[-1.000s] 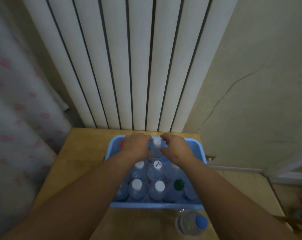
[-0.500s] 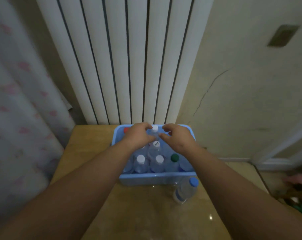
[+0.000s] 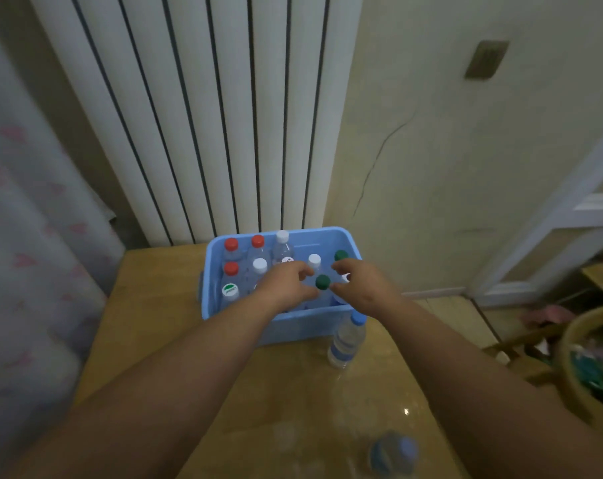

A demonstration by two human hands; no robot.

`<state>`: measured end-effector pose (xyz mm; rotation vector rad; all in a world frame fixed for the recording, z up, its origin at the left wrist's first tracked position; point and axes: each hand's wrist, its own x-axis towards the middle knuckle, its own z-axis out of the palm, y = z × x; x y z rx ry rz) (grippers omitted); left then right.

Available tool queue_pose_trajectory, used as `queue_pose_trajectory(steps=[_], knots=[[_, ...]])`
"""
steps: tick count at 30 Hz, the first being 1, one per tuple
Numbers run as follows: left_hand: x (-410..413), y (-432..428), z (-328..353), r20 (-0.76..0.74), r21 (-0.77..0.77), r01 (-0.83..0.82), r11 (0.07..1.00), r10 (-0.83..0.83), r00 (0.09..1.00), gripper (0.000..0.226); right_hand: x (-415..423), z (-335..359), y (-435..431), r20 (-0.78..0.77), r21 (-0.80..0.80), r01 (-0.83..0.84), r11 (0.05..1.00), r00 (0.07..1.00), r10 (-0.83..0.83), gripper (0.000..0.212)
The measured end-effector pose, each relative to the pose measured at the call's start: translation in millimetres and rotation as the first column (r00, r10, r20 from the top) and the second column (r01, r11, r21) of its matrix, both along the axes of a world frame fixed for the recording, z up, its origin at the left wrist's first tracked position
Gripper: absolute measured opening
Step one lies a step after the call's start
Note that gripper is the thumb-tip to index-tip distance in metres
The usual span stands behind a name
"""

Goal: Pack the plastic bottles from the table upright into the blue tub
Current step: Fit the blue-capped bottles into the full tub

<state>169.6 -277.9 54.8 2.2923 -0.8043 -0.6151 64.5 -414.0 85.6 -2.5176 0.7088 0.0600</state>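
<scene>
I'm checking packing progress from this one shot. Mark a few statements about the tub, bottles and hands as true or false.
1. Both hands are at a green-capped bottle inside the tub. True: the left hand and right hand curl at either side of the green-capped bottle in the blue tub.
2. Every bottle is packed. False: a blue-capped bottle stands upright on the table just outside the tub's near wall, and a blurred bottle is on the table nearer the camera.
3. Red-capped bottles stand at the tub's left end. True: see the red-capped bottles.
4. The tub sits on the floor. False: it is on the wooden table.
</scene>
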Motion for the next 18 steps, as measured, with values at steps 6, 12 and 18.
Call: queue_pose_trajectory(steps=[6, 12, 18], knots=[[-25.3, -20.1, -13.4, -0.019, 0.02, 0.042, 0.999, -0.042, 0.999, 0.046, -14.8, -9.6, -22.8, -0.053, -0.014, -0.054, 0.998, 0.997, 0.053, 0.05], [-55.5, -42.3, -47.8, -0.097, 0.135, 0.107, 0.985, -0.095, 0.991, 0.054, -30.0, -30.0, -44.7, -0.127, -0.026, -0.137, 0.99, 0.983, 0.132, 0.046], [-68.5, -55.9, -68.8, -0.173, 0.104, 0.008, 0.995, 0.01, 0.985, 0.058, -40.1, -48.2, -61.0, -0.156, -0.007, -0.204, 0.979, 0.967, 0.201, 0.042]])
